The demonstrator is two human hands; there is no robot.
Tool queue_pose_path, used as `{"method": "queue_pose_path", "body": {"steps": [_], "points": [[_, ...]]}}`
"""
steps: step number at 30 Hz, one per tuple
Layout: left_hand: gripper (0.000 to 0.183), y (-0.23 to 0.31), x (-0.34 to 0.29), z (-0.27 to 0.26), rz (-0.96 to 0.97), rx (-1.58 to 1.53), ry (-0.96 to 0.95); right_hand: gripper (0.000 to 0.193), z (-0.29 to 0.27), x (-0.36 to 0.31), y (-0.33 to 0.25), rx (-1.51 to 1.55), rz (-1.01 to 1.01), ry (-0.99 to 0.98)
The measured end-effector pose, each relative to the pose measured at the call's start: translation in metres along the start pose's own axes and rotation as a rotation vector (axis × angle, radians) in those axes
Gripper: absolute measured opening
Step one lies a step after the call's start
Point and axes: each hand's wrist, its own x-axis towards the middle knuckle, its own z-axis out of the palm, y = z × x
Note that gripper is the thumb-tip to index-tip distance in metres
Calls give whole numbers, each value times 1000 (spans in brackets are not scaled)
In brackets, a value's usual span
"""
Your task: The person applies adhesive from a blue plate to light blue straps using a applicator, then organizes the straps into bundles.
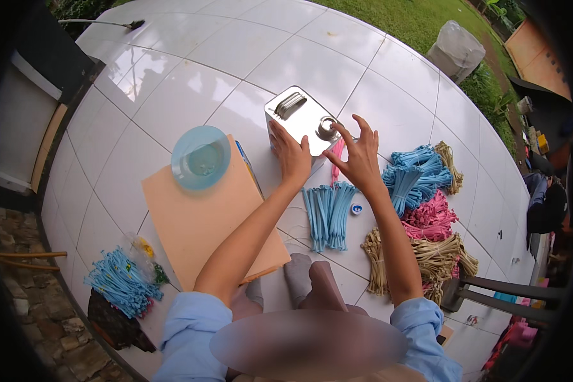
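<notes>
The metal can [307,113] stands upright on the pale tiled floor [235,57], straight out from the person's feet, between the two hands and just beyond them. Its top is longer than it is wide, the long axis slanting from the handle [291,105] at the far left toward the round neck [327,128] at the near right. The left hand [291,153] lies flat and open along the can's near left side, thumb up by the top edge. The right hand [361,155] is nearer the neck, fingers spread wide, forefinger at the rim and thumb by the near corner; I cannot tell whether the forefinger touches. Nearer the feet, two blue bundles [330,216] lie side by side with a small round cap [356,209] just right of them. To the left, a pale blue bowl [200,158] sits on a peach-coloured board [204,235]. Blue, pink and tan bundles [426,210] pile up at the right, with a loose blue heap [124,283] far left. Grass [401,25] borders the tiles beyond.
</notes>
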Motion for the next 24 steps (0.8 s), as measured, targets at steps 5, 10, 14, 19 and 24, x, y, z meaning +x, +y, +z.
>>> {"method": "queue_pose_path", "body": {"steps": [5,10,14,19,24], "points": [[85,6,-2,-10,210,285,94,55,-2,5,2,-109,-23,24],[83,3,-1,-11,263,281,70,46,-5,12,4,-180,-104,55],[81,6,-3,-8,259,293,49,41,-10,17,4,-224,-165,65],[78,3,-3,-7,262,284,48,35,-7,19,0,-186,-174,72],[77,7,-5,-7,251,262,16,28,4,17,2,7,-36,51]]}}
